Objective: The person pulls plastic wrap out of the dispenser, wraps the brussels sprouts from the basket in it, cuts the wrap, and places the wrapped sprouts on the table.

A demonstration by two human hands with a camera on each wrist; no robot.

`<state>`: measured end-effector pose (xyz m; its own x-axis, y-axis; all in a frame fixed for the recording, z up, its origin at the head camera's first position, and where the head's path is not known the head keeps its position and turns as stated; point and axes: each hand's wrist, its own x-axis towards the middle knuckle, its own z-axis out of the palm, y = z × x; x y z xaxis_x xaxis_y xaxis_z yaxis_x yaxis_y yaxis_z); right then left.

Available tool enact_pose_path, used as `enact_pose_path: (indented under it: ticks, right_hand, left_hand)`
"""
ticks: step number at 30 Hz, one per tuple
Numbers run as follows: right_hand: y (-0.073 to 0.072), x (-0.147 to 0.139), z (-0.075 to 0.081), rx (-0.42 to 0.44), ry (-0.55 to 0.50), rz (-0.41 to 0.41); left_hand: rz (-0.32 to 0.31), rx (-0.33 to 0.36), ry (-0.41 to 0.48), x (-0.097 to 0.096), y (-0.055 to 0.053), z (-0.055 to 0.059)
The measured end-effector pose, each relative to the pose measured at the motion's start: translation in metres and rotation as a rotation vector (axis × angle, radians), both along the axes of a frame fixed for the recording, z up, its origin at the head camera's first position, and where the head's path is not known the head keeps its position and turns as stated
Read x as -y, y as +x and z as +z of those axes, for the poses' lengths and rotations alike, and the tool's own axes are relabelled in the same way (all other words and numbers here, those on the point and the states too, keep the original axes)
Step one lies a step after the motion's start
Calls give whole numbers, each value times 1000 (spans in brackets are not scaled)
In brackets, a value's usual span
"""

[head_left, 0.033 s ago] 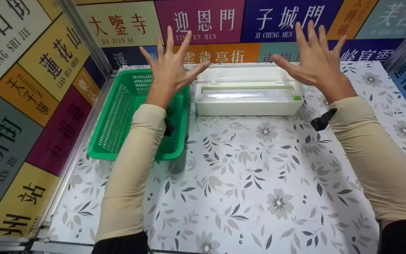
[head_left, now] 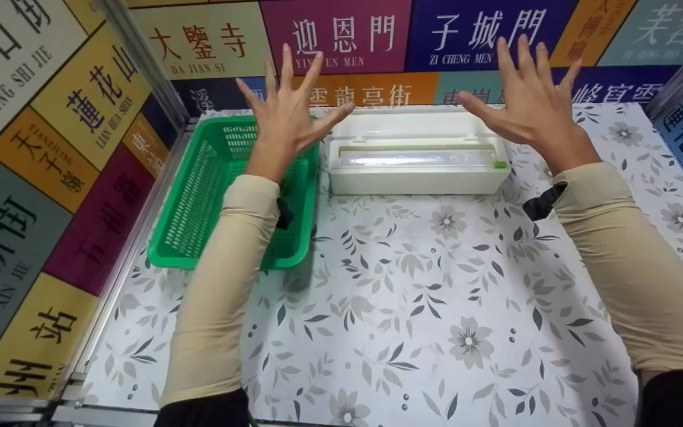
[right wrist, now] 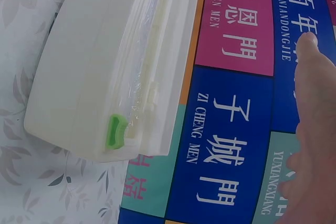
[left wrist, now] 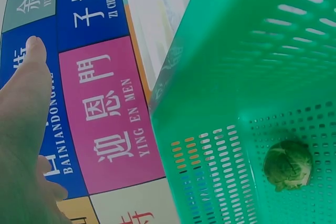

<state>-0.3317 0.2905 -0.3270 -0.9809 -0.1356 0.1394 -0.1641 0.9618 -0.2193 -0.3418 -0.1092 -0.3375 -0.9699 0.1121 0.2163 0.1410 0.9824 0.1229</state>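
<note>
My left hand (head_left: 287, 115) is raised over the back of a green plastic basket (head_left: 303, 249), fingers straight and spread, holding nothing. In the left wrist view, a small round leafy green vegetable (left wrist: 287, 165), like a little cabbage, lies on the basket's perforated bottom. My right hand (head_left: 534, 110) is held up, also with spread fingers and nothing in it, above the right end of a white cling film dispenser (head_left: 418, 182). The dispenser's lid (head_left: 412, 123) stands open at the back. Clear film (head_left: 418, 158) shows inside, and a green slide cutter (right wrist: 116, 131) sits at its right end.
A table with a white floral cover (head_left: 401, 308) lies under everything. Panels with coloured street signs (head_left: 335, 35) rise at the back and on both sides. A metal frame rail (head_left: 104, 326) runs along the left edge.
</note>
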Motion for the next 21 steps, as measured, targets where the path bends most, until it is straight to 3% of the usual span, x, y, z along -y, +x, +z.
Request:
enact_pose_path:
  ticks: [15, 21]
  right_hand:
    - [0, 0, -3, 0, -3, -1]
    - [1, -2, -6, -50, -30, 7]
  left_hand:
    - [-10, -5, -29, -6, -1, -4]
    - [-26, 1, -27, -4, -1, -4]
